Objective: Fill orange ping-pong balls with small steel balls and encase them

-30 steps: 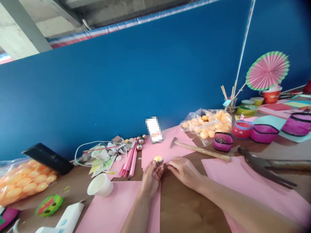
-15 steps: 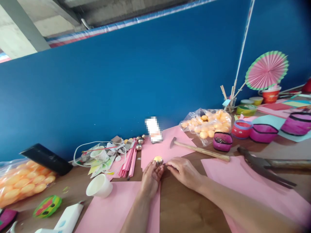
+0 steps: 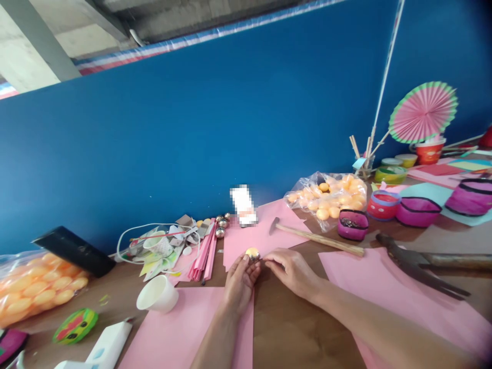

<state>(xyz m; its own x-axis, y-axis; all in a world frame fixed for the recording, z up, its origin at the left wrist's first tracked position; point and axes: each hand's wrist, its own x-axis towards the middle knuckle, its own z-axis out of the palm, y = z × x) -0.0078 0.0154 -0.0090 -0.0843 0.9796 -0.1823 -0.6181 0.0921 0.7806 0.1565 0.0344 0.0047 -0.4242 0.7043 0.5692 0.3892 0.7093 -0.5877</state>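
My left hand (image 3: 239, 283) holds a small yellow-orange ball (image 3: 252, 252) at its fingertips; the lower part of the ball is covered with shiny metallic pieces. Close by on the right, my right hand (image 3: 289, 270) is closed in a pinch just beside the ball. What sits between those fingertips is too small to make out. Beyond the ball lies pink paper (image 3: 238, 245). Several shiny metallic balls (image 3: 220, 232) are grouped to the left of that paper. A purple container (image 3: 352, 229) of small metal pieces stands to the right.
A wooden-handled hammer (image 3: 319, 237) and a larger claw hammer (image 3: 407, 261) lie on the right. Bags of orange balls (image 3: 323, 205) sit at both sides. A white cup (image 3: 157, 295), paper strips (image 3: 203, 251) and a phone-like blurred object (image 3: 243, 206) are around the hands.
The ball and my left fingertips have shifted very slightly right, toward my right hand. Otherwise the scene is the same.
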